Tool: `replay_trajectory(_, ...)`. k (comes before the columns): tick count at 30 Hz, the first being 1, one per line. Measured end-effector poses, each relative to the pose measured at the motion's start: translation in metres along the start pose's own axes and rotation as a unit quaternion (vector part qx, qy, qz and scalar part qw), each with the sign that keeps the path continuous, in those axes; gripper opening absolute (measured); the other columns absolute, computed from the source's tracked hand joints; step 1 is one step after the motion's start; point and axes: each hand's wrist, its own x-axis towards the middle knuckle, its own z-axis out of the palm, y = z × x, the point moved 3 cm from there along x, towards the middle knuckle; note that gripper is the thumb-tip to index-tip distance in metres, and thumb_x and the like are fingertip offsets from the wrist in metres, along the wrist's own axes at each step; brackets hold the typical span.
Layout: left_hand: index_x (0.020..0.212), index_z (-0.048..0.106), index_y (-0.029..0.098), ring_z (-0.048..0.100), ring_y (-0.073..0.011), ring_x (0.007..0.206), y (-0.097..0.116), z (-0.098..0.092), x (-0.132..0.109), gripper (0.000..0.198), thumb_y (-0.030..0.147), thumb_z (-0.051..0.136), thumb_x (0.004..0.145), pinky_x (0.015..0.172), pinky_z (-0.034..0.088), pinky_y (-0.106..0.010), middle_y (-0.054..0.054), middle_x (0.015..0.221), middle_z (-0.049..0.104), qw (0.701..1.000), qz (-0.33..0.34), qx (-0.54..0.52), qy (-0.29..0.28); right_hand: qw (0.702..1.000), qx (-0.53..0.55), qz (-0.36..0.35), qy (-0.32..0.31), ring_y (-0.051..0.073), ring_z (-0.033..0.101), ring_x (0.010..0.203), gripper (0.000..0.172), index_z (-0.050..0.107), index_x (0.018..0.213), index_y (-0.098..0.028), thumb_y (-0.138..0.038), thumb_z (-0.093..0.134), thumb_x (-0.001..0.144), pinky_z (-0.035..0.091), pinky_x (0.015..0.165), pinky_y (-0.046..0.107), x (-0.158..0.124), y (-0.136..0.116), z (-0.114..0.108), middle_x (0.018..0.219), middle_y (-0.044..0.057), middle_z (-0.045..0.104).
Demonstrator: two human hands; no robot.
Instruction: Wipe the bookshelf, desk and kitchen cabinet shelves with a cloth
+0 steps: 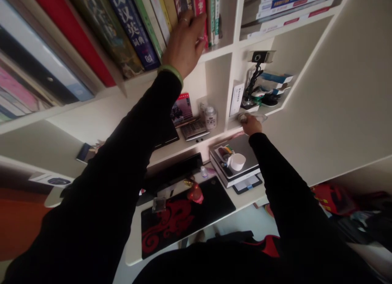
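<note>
My left hand (pixel 185 45), with a ring and a green bangle, reaches up to the bookshelf. Its bent fingers rest against book spines beside a red book (pixel 199 6), thumb apart; I see nothing clearly held. Lower down, my right hand (pixel 252 125) is closed on a pale, crumpled cloth (pixel 243 117) at the front of a small shelf compartment. Most of the cloth is hidden by the fingers. Just behind it stands a white box (pixel 237 98). Next to the box is a black device on a flexible stand (pixel 253 78).
Below, a desk (pixel 134 239) holds a black and red mat (pixel 211 202), a reddish figurine (pixel 195 193) and a stack of flat boxes (pixel 241 178) with a white cup (pixel 237 162) on it. A white jar (pixel 210 117) stands on the middle shelf.
</note>
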Motion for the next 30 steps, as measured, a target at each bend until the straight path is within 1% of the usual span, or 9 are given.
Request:
replay_trajectory(3, 0.169, 0.04, 0.011, 0.041, -0.0252, 0.159, 0.004, -0.003, -0.002, 0.06, 0.009, 0.047, 0.109, 0.135, 0.029, -0.035, -0.017, 0.168, 0.042, 1.0, -0.001, 0.002, -0.002, 1.0, -0.012, 0.018, 0.004, 0.029, 0.064, 0.114, 0.032, 0.068, 0.11, -0.017, -0.006, 0.065, 0.081, 0.041, 0.118, 0.052, -0.001, -0.001, 0.001, 0.133, 0.022, 0.069)
replay_trajectory(7, 0.168, 0.041, 0.01, 0.039, -0.0259, 0.16, 0.009, -0.006, -0.004, 0.06, 0.007, 0.048, 0.108, 0.136, 0.028, -0.037, -0.016, 0.167, 0.043, 1.0, -0.006, 0.0, -0.004, 0.999, -0.033, 0.009, -0.006, 0.033, 0.064, 0.122, 0.036, 0.069, 0.117, -0.016, -0.008, 0.062, 0.083, 0.04, 0.122, 0.056, -0.011, -0.007, 0.008, 0.141, 0.024, 0.066)
replay_trajectory(11, 0.169, 0.039, 0.009, 0.039, -0.0277, 0.162, 0.01, -0.006, -0.004, 0.063, 0.004, 0.047, 0.107, 0.134, 0.029, -0.037, -0.017, 0.167, 0.042, 1.0, -0.008, 0.007, -0.008, 0.996, -0.056, -0.047, -0.043, 0.039, 0.065, 0.131, 0.05, 0.071, 0.131, -0.014, -0.011, 0.062, 0.083, 0.044, 0.125, 0.057, -0.031, -0.015, 0.023, 0.146, 0.023, 0.066)
replay_trajectory(13, 0.17, 0.038, 0.01, 0.037, -0.0276, 0.163, 0.009, -0.006, -0.003, 0.066, 0.003, 0.047, 0.106, 0.134, 0.029, -0.037, -0.016, 0.17, 0.041, 1.0, -0.004, 0.013, -0.006, 0.99, -0.088, -0.084, -0.072, 0.04, 0.064, 0.135, 0.059, 0.068, 0.143, -0.011, -0.013, 0.06, 0.085, 0.047, 0.124, 0.057, -0.043, -0.02, 0.031, 0.15, 0.024, 0.064)
replay_trajectory(15, 0.17, 0.039, 0.01, 0.036, -0.0279, 0.164, 0.008, -0.005, -0.002, 0.066, 0.003, 0.048, 0.106, 0.134, 0.028, -0.039, -0.015, 0.173, 0.04, 1.0, -0.001, 0.014, -0.008, 0.983, -0.121, -0.099, -0.091, 0.04, 0.064, 0.137, 0.064, 0.064, 0.15, -0.01, -0.015, 0.058, 0.087, 0.05, 0.123, 0.056, -0.049, -0.023, 0.035, 0.154, 0.024, 0.061)
replay_trajectory(18, 0.168, 0.041, 0.01, 0.037, -0.0284, 0.163, 0.006, -0.004, -0.003, 0.061, 0.009, 0.05, 0.108, 0.134, 0.029, -0.041, -0.016, 0.171, 0.042, 1.0, 0.0, 0.006, -0.009, 0.981, -0.147, -0.083, -0.098, 0.04, 0.066, 0.132, 0.065, 0.064, 0.15, -0.012, -0.017, 0.057, 0.086, 0.052, 0.121, 0.056, -0.05, -0.026, 0.036, 0.153, 0.023, 0.061)
replay_trajectory(21, 0.169, 0.04, 0.011, 0.041, -0.027, 0.16, 0.004, -0.003, -0.003, 0.061, 0.012, 0.051, 0.109, 0.134, 0.031, -0.037, -0.016, 0.167, 0.044, 1.0, -0.004, 0.001, -0.01, 0.981, -0.156, -0.066, -0.092, 0.039, 0.069, 0.124, 0.063, 0.066, 0.148, -0.014, -0.018, 0.057, 0.085, 0.055, 0.116, 0.055, -0.047, -0.029, 0.035, 0.149, 0.022, 0.063)
replay_trajectory(24, 0.168, 0.041, 0.011, 0.041, -0.0258, 0.16, 0.003, -0.004, -0.004, 0.061, 0.013, 0.052, 0.108, 0.135, 0.03, -0.035, -0.014, 0.169, 0.045, 1.0, 0.001, -0.006, -0.007, 0.979, -0.166, -0.065, -0.097, 0.039, 0.07, 0.12, 0.063, 0.066, 0.147, -0.017, -0.018, 0.057, 0.085, 0.057, 0.11, 0.054, -0.05, -0.032, 0.034, 0.148, 0.021, 0.063)
replay_trajectory(30, 0.157, 0.051, 0.012, 0.046, -0.0277, 0.155, 0.005, -0.008, -0.007, 0.05, 0.008, 0.047, 0.107, 0.131, 0.038, -0.042, -0.016, 0.162, 0.05, 1.0, 0.004, 0.004, -0.011, 0.969, -0.202, -0.072, -0.122, 0.039, 0.071, 0.118, 0.057, 0.068, 0.144, -0.019, -0.02, 0.062, 0.087, 0.057, 0.108, 0.054, -0.056, -0.04, 0.03, 0.147, 0.022, 0.064)
